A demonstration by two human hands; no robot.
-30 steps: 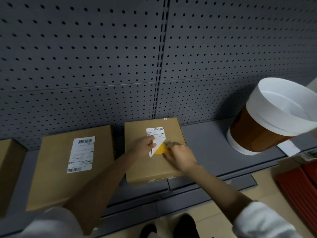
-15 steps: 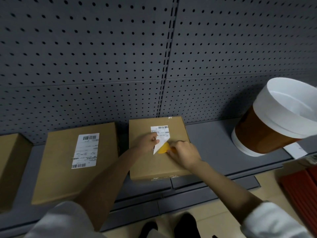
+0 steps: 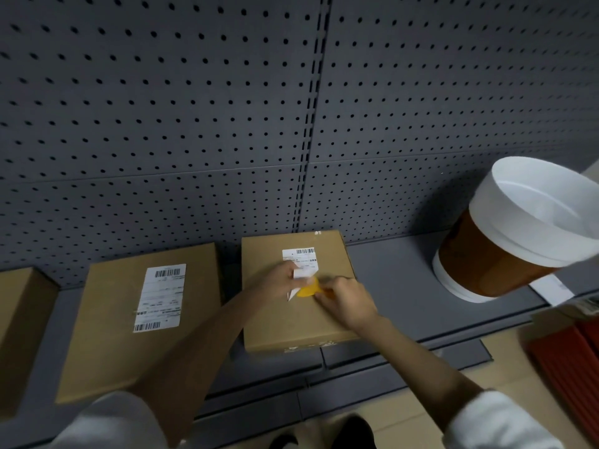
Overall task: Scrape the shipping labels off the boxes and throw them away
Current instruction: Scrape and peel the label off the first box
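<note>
I am looking at 3 plain brown boxes (image 3: 291, 319) showing white labels (image 3: 162, 294) printed with black barcodes. The scraper (image 3: 308, 290) is glowing yellow-orange. The wall panel (image 3: 194, 124) is showing dark grey with rows of black holes, and the bin (image 3: 505, 251) is showing white over rust brown.

Matt brown cardboard box (image 3: 291, 322), white paper label (image 3: 299, 256), perforated metal backboard (image 3: 162, 124).

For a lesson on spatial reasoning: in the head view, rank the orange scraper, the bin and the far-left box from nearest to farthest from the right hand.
1. Orange scraper: held in the right hand.
2. Bin: on the shelf, to the right.
3. Far-left box: at the left edge.
</note>
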